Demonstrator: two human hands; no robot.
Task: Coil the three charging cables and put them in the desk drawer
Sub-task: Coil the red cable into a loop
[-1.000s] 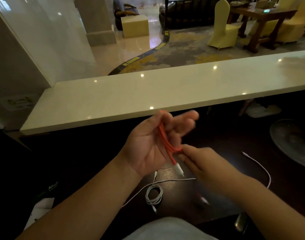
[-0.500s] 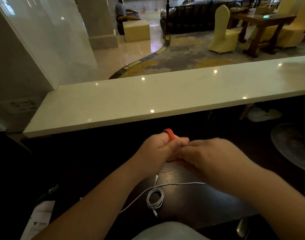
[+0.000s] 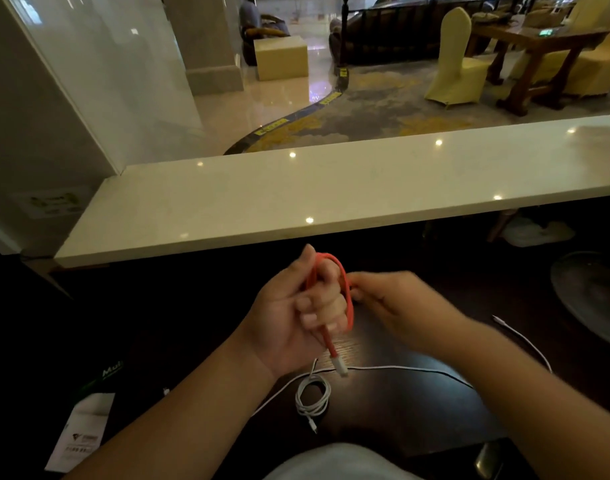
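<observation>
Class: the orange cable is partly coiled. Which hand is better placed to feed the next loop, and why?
Right. The left hand holds the orange cable coil as the anchor, its grip curled round the loops; the right hand pinches the strand at the coil's outer side, free to guide it round.

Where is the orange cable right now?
In the head view, the orange cable is near the middle, looped around the curled fingers of the left hand, with the right hand pinching it. Its white plug hangs above the coiled white cable on the dark desk.

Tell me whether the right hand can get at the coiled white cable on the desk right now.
Probably not yet: the right hand pinches the orange cable. The coiled white cable itself lies uncovered, nearer the left hand.
</observation>
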